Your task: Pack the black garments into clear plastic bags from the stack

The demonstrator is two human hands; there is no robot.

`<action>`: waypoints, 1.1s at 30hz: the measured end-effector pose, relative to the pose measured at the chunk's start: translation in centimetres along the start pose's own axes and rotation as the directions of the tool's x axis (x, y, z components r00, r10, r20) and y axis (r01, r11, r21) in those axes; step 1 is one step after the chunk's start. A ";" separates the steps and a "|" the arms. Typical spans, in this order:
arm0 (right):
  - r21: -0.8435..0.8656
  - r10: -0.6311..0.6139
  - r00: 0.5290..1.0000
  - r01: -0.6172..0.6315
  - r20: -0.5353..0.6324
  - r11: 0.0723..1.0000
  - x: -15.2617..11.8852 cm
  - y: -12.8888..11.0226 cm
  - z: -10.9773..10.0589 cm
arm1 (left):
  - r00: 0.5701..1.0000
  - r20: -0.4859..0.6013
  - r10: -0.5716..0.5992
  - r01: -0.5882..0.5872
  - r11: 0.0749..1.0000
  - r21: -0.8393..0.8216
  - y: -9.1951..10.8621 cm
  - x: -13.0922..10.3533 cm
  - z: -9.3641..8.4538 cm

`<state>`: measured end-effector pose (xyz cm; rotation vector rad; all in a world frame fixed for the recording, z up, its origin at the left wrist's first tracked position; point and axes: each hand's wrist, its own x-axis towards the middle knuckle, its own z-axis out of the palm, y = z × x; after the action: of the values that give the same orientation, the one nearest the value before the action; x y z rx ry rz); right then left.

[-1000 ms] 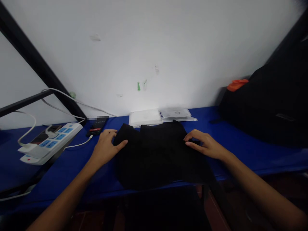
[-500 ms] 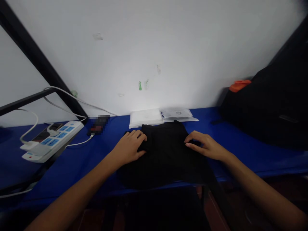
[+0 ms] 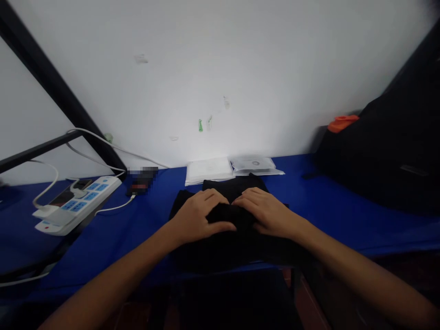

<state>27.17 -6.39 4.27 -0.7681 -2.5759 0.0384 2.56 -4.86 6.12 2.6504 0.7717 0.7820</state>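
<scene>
A dark heap of black cloth, which looks like a garment, lies at the front edge of the blue table. My left hand is over its middle, fingers on the far side of a raised bunch and thumb stretched out on the near side. From the right, my right hand closes over the same bunch, fingers forward and thumb bent below. Both sets of fingertips nearly meet. Cloth shows between fingers and thumb of each hand; the dark fabric hides how firmly it is gripped.
Behind the cloth lie a flat white packet and a clear zip pouch. A white power strip with cables and a dark device on a cable are at left. A large black bag with an orange item stands at right.
My hands have moved inward from either side of the cloth and now nearly touch over its middle. The cloth between them has bunched up. The view has shifted slightly.
</scene>
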 end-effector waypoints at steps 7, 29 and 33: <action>0.084 -0.011 1.000 0.008 0.028 0.996 -1.0 -0.1 0.1 | 0.978 -0.007 -0.207 0.206 0.968 0.144 -10.3 1.6 -1.6; 0.132 0.096 0.933 -0.150 0.346 0.980 -0.9 -0.6 0.1 | 0.914 0.201 -0.353 0.242 0.870 0.429 -15.9 4.4 -1.0; 0.154 0.097 0.933 -0.159 0.345 0.975 -1.0 -0.5 0.1 | 0.910 0.218 -0.353 0.235 0.872 0.429 -15.8 4.4 -1.2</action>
<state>27.58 -7.30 3.86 -0.9274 -2.7822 0.4763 -1.55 10.68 2.72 2.7843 1.3281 0.1536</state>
